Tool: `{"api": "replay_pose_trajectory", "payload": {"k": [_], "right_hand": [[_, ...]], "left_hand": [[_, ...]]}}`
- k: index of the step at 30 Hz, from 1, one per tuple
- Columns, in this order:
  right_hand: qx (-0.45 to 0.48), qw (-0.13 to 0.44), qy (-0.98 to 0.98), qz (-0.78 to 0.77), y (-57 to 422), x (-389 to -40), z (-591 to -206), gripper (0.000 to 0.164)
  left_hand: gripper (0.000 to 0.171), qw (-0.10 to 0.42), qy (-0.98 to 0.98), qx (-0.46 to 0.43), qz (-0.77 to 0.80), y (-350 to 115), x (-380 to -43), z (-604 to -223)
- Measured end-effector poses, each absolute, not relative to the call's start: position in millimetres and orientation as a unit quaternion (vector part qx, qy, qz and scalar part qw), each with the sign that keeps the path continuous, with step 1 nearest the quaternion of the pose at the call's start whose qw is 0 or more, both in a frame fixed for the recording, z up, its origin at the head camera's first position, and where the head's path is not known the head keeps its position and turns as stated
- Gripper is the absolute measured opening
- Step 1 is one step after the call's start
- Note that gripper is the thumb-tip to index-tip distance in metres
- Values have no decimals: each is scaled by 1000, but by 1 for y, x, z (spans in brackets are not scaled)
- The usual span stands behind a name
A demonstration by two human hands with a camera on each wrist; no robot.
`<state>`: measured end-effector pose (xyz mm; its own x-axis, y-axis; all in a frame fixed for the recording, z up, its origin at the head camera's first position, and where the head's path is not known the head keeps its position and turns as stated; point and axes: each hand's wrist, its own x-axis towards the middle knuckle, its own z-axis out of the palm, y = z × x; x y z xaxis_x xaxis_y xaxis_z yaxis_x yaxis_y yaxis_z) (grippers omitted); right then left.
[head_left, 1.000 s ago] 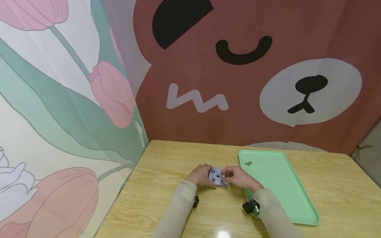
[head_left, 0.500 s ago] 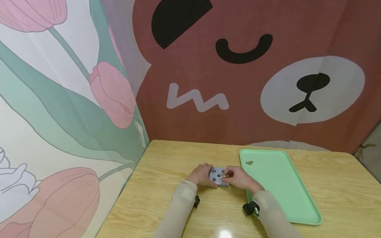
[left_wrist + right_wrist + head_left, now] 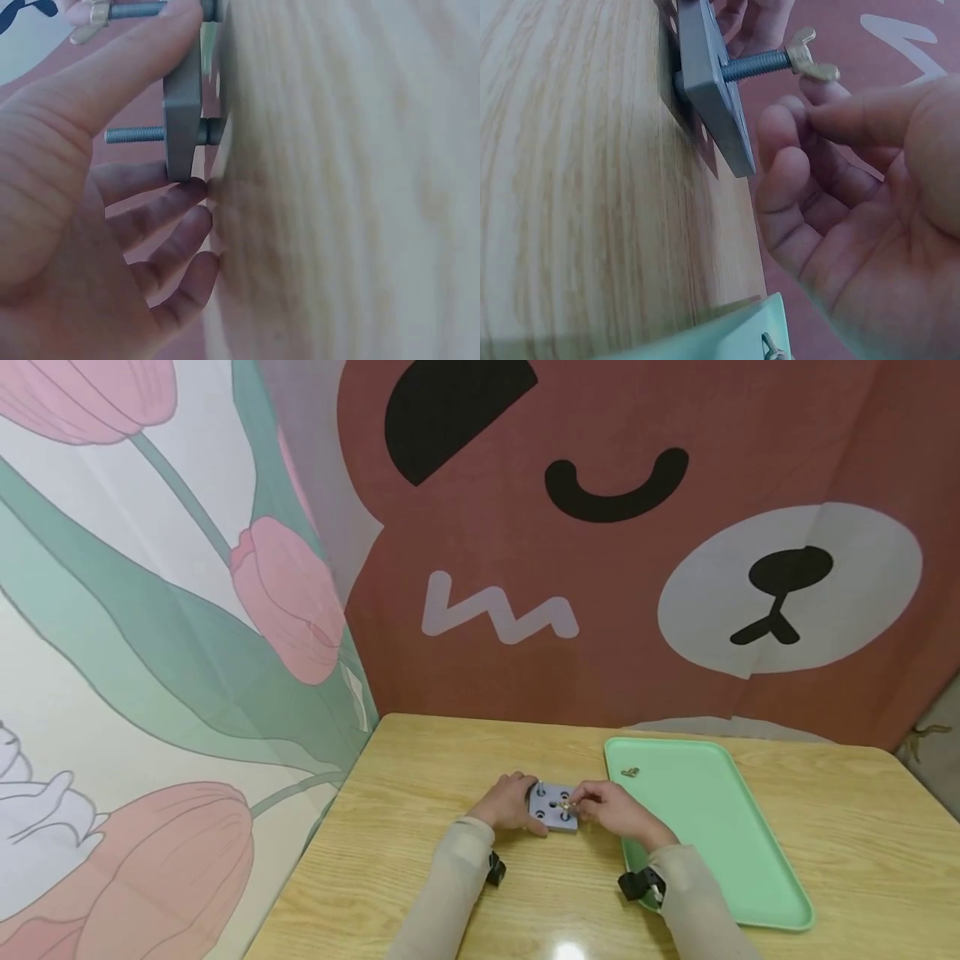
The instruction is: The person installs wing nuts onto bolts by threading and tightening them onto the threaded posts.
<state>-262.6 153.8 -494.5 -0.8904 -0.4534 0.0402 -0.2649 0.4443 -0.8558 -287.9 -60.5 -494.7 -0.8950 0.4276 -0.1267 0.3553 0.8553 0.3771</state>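
Observation:
A grey plate [image 3: 552, 817] with several holes lies above the wooden table, with threaded bolts standing up through it. My left hand [image 3: 510, 802] grips its left side, thumb on the near edge and fingers around the far side. One bolt [image 3: 135, 135] has a bare threaded end. A brass wing nut [image 3: 810, 60] sits at the tip of another bolt [image 3: 757, 65]. My right hand [image 3: 611, 810] is beside this nut, fingers bent loosely, a fingertip touching or almost touching its lower wing; thumb and fingers do not pinch it.
A light green tray [image 3: 705, 827] lies on the table [image 3: 420, 760] to the right, partly under my right forearm. Small brass wing nuts [image 3: 630, 772] lie in its far left corner. A curtain printed with a bear [image 3: 600, 568] hangs behind the table.
My right hand has drawn slightly right, off the plate, so the wing nut and its bolt show more. The left hand keeps its grip on the plate.

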Motion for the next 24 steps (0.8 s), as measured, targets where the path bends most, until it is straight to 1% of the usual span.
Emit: {"api": "replay_pose_trajectory", "payload": {"k": [3, 7, 8, 13, 15, 17, 20, 24], "right_hand": [[-203, 96, 843, -489, 154, -261, -493, 16], [-206, 88, 854, -470, 154, -261, -490, 9], [-210, 88, 855, -466, 153, -262, -490, 9], [-237, 102, 852, -456, 151, -266, -491, 27], [-244, 105, 852, -451, 149, -268, -494, 30], [-248, 106, 854, -445, 148, -269, -496, 27], [-243, 100, 858, -441, 146, -271, -499, 17], [-232, 80, 870, -428, 144, -271, -500, 9]], "left_hand": [[91, 107, 955, 204, 187, -61, -288, -497], [93, 106, 955, 204, 188, -62, -289, -500], [93, 105, 955, 205, 187, -62, -289, -501], [95, 97, 953, 220, 185, -63, -291, -503], [95, 94, 951, 226, 187, -64, -292, -504], [94, 92, 950, 230, 192, -64, -293, -505], [93, 93, 946, 232, 205, -65, -294, -507], [93, 101, 944, 225, 218, -65, -295, -509]]}}
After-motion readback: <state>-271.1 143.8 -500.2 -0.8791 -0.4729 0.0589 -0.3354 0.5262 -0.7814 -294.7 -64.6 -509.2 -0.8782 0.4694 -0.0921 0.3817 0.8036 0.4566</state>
